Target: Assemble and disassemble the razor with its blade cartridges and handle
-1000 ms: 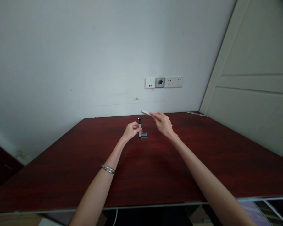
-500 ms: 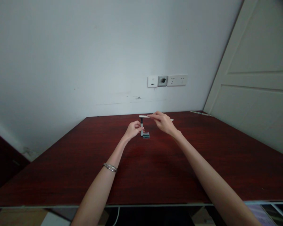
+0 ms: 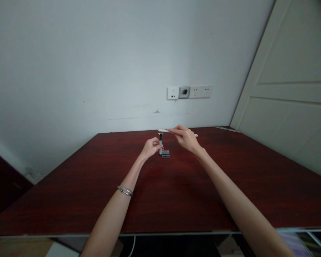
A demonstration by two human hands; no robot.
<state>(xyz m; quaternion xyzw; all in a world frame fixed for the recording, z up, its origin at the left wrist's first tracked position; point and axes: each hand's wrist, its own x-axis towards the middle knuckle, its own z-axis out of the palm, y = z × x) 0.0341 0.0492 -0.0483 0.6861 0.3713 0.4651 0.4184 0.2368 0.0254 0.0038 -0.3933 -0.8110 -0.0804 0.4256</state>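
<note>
Reddish wood-grain tabletop (image 3: 176, 192) — slim razor (image 3: 161, 142), white brush (image 3: 163, 130)

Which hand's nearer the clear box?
Left: the left hand, holding the razor, is just left of the box; the right hand, holding the brush, is farther off, right of it.

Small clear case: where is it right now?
In the head view, the small clear case sits near mid-picture on the table, just right of the lower end of the razor in the left hand.
</note>
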